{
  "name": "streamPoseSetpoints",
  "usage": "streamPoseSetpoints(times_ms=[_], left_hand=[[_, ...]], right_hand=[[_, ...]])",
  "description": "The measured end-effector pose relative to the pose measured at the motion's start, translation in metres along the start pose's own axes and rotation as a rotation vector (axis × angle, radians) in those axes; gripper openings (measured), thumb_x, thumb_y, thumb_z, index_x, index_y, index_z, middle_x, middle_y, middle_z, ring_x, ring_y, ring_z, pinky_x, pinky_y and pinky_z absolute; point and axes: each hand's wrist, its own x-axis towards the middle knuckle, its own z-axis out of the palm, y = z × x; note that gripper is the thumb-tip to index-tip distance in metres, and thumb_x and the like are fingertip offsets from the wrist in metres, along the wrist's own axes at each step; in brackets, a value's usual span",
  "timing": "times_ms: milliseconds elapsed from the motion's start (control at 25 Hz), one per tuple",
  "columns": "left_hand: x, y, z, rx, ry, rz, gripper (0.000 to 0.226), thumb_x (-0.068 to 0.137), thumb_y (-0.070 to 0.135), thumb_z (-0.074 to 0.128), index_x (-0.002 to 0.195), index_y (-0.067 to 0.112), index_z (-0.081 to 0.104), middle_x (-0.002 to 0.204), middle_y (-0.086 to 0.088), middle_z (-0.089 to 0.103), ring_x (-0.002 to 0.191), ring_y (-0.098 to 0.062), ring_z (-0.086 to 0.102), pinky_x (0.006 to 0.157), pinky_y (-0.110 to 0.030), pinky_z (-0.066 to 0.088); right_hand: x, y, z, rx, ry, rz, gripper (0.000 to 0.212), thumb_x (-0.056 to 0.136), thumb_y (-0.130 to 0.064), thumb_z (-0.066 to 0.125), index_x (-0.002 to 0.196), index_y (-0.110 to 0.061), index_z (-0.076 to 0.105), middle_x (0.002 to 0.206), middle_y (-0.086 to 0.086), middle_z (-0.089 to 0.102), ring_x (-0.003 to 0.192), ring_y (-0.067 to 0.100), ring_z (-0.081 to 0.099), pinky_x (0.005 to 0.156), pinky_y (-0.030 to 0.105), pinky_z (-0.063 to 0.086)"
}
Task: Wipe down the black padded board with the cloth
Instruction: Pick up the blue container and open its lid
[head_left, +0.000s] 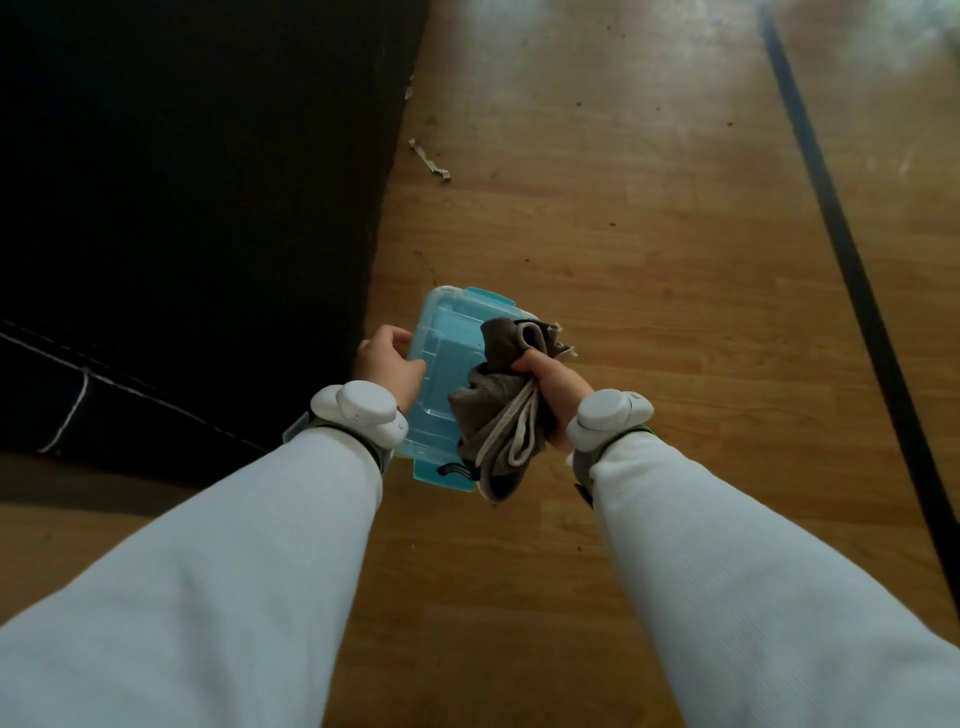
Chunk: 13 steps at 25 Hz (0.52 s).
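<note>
View from your head, looking down at your two arms over a floor.

The black padded board (182, 208) fills the left side from far to near. Its right edge runs down toward your left hand. Nothing touches it. A wooden floor (623, 234) takes up the rest, crossed on the right by a long black strip (841, 249) running from far to near.

Your left sleeve (208, 571) and right sleeve (753, 597), both pale, reach in from the near edge. Each wrist wears a white tracker, left (358, 413) and right (608, 415).

Between your hands is a blue translucent lidded container (447, 332), just right of the board's edge and seemingly held above the floor. Your left hand (387, 366) holds its left side, fingers curled round the rim. Your right hand (558, 400) is a fist gripping the bunched grey-brown cloth (498, 431), whose white-edged folds hang against the container's right side.

Wiping looks not yet begun: you have the cloth, but it is off the board. The next move likely calls for carrying the cloth left onto the padding and flattening it under your palm. The container sits between cloth and board, so you would probably put it down or reach past it.

Small pale scraps (430, 162) lie on the floor beside the board's far right edge, clear of your path.
</note>
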Motion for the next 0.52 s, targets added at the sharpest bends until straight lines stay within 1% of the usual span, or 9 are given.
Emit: streamPoseSetpoints(times_ms=[80, 160, 240, 320, 360, 440, 520], left_hand=[[0.000, -0.001, -0.002, -0.008, -0.036, -0.072, 0.034, 0.083, 0.009, 0.064, 0.115, 0.008, 0.052, 0.118, -0.014, 0.057, 0.105, -0.028, 0.057, 0.088, -0.038, 0.048], [0.000, 0.000, -0.003, -0.015, -0.077, -0.126, 0.037, 0.083, 0.012, 0.065, 0.117, 0.005, 0.052, 0.118, -0.015, 0.058, 0.106, -0.029, 0.057, 0.089, -0.040, 0.048], [-0.001, 0.004, -0.004, -0.044, -0.118, -0.132, 0.039, 0.084, 0.013, 0.064, 0.120, 0.004, 0.053, 0.118, -0.015, 0.059, 0.106, -0.029, 0.058, 0.086, -0.038, 0.048], [-0.003, 0.007, -0.004, -0.062, -0.173, -0.119, 0.035, 0.086, 0.013, 0.062, 0.119, 0.004, 0.056, 0.115, -0.013, 0.061, 0.102, -0.026, 0.059, 0.081, -0.034, 0.046], [-0.004, 0.006, -0.004, -0.075, -0.191, -0.111, 0.030, 0.087, 0.013, 0.060, 0.116, 0.005, 0.059, 0.113, -0.012, 0.063, 0.098, -0.024, 0.060, 0.078, -0.032, 0.045], [-0.007, 0.004, -0.005, -0.105, -0.190, -0.087, 0.018, 0.090, 0.013, 0.057, 0.105, 0.006, 0.064, 0.105, -0.010, 0.065, 0.088, -0.019, 0.060, 0.072, -0.028, 0.043], [-0.008, 0.002, -0.006, -0.077, -0.165, -0.036, 0.012, 0.092, 0.017, 0.055, 0.095, 0.010, 0.064, 0.098, -0.009, 0.066, 0.086, -0.020, 0.061, 0.071, -0.028, 0.043]], right_hand=[[-0.001, -0.001, -0.001, -0.048, 0.011, -0.003, 0.067, 0.051, -0.035, 0.067, 0.113, -0.009, 0.060, 0.109, 0.016, 0.067, 0.102, 0.034, 0.062, 0.099, 0.047, 0.043], [-0.003, 0.000, -0.002, -0.076, 0.026, 0.013, 0.063, 0.054, -0.037, 0.067, 0.110, -0.009, 0.060, 0.107, 0.015, 0.067, 0.102, 0.034, 0.063, 0.099, 0.047, 0.043], [-0.006, 0.001, -0.003, -0.081, 0.028, 0.000, 0.048, 0.068, -0.033, 0.065, 0.109, -0.008, 0.060, 0.105, 0.015, 0.067, 0.102, 0.034, 0.062, 0.099, 0.047, 0.044], [-0.007, 0.001, -0.006, -0.085, 0.041, -0.001, 0.041, 0.076, -0.029, 0.061, 0.111, -0.007, 0.059, 0.105, 0.016, 0.066, 0.104, 0.035, 0.061, 0.099, 0.047, 0.044], [-0.008, -0.001, -0.006, -0.092, 0.043, -0.001, 0.039, 0.077, -0.028, 0.061, 0.110, -0.007, 0.060, 0.105, 0.016, 0.066, 0.104, 0.035, 0.061, 0.099, 0.047, 0.044], [-0.012, -0.005, -0.007, -0.125, 0.038, -0.030, 0.028, 0.078, -0.025, 0.061, 0.102, -0.009, 0.061, 0.103, 0.015, 0.067, 0.103, 0.035, 0.062, 0.098, 0.048, 0.045], [-0.015, -0.012, -0.008, -0.184, 0.070, -0.072, 0.021, 0.075, -0.023, 0.062, 0.093, -0.013, 0.062, 0.103, 0.015, 0.068, 0.098, 0.035, 0.063, 0.095, 0.049, 0.047]])
